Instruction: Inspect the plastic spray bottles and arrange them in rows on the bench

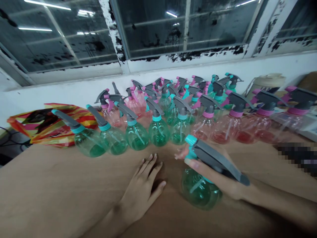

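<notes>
My right hand (223,181) is wrapped round the neck of a green spray bottle (200,193), just below its grey and turquoise trigger head. The bottle tilts slightly over the wooden table (74,195); whether its base touches the wood I cannot tell. My left hand (142,188) rests palm down on the table to the left of that bottle, fingers spread and holding nothing. Beyond its fingertips stands a front row of spray bottles, among them a green one (159,132) with a turquoise collar and a pink one (226,130) with a pink collar.
Several more pink and green bottles crowd behind the front row, up to the white wall (81,91). A red and yellow plastic bag (56,127) lies at the left. At the back right is a pale tub (268,81). Windows (183,26) run above the wall.
</notes>
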Available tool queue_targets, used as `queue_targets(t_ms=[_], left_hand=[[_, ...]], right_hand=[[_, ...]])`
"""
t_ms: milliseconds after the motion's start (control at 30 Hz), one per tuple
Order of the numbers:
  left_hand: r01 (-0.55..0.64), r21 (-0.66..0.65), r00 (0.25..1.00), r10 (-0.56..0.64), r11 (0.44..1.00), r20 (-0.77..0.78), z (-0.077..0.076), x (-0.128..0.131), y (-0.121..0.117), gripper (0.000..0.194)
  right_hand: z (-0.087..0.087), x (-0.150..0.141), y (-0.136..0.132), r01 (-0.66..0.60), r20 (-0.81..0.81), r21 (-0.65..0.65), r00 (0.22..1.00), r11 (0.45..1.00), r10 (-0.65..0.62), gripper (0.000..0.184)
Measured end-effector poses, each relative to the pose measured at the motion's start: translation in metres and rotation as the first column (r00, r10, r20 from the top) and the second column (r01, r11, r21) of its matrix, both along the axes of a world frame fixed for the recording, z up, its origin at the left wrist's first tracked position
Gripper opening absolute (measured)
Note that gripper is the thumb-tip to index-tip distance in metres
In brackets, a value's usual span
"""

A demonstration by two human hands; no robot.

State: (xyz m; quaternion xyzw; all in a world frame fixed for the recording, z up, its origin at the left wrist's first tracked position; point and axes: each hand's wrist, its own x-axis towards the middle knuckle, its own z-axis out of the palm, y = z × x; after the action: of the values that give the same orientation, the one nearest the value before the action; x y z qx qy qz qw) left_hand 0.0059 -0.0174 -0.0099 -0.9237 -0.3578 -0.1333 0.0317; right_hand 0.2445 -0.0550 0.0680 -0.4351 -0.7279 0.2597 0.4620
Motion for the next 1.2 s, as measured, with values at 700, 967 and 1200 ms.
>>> queue_targets(t_ms=[700, 967, 1200], left_hand=[[0.001, -0.003, 1.000, -0.001, 1.000, 0.006, 0.0013, 0.0005, -0.0007, 0.045], [0.006, 0.017, 1.000, -0.006, 1.000, -0.006, 0.0024, 0.0008, -0.0004, 0.046], [-0.001, 0.000, 1.000, 0.001, 1.000, -0.007, 0.0014, 0.0003, -0.0002, 0.045]], right_hand=[[-0.0012, -0.0030, 0.0040, 0.002, -0.024, 0.019, 1.000, 1.000, -0.002, 0.025], [-0.0016, -0.0028, 0.0039, -0.009, -0.038, -0.010, 0.999, 1.000, 0.008, 0.027], [-0.0011, -0.0038, 0.0067, -0.003, 0.016, 0.074, 1.000, 0.997, 0.002, 0.007]])
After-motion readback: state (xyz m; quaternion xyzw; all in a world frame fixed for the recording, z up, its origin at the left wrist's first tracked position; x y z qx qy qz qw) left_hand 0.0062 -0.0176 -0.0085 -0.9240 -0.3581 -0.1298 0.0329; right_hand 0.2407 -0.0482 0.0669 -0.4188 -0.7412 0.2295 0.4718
